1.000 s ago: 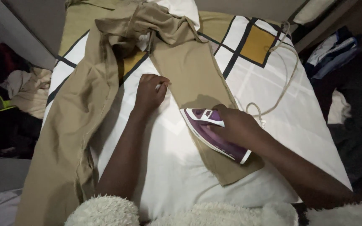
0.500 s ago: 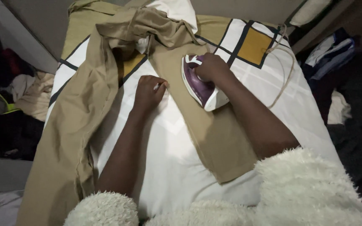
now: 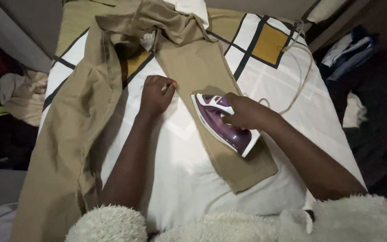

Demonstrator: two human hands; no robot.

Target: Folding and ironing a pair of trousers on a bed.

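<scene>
Tan trousers [image 3: 193, 67] lie spread over a white bed sheet [image 3: 180, 170] with black lines and mustard squares. One leg runs down the middle, the other [image 3: 63, 148] drapes along the left side. My right hand [image 3: 245, 112] grips the handle of a purple and white iron [image 3: 220, 124] that rests on the lower part of the middle leg. My left hand [image 3: 155, 95] presses on the left edge of that leg, fingers curled on the fabric.
The iron's beige cord [image 3: 303, 76] loops over the sheet to the right. Piled clothes lie on the floor at the left [image 3: 19, 96] and at the right [image 3: 350, 49]. My fluffy white sleeves [image 3: 113, 224] fill the bottom edge.
The iron went up the trouser leg toward the waist, then came back down to the lower leg. My left hand stayed on the leg's edge.
</scene>
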